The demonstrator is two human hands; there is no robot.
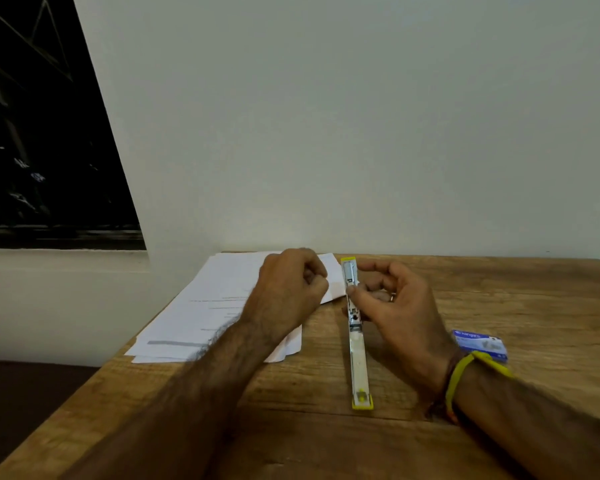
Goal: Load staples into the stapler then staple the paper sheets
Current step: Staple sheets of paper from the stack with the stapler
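A yellow stapler (357, 351) lies unfolded flat on the wooden table (326, 427), its open metal magazine toward the wall. My right hand (395, 306) rests beside it, thumb and forefinger pinching the magazine near its middle. My left hand (291, 289) hovers over the paper sheets (201, 313) just left of the stapler, fingers curled as if pinching something small that I cannot make out. A blue staple box (480, 344) sits to the right, partly hidden behind my right wrist.
The table's back edge meets a white wall (326, 133). A dark window (42, 133) is at the far left. The table's left edge runs diagonally below the papers. Bare wood lies in front of the stapler.
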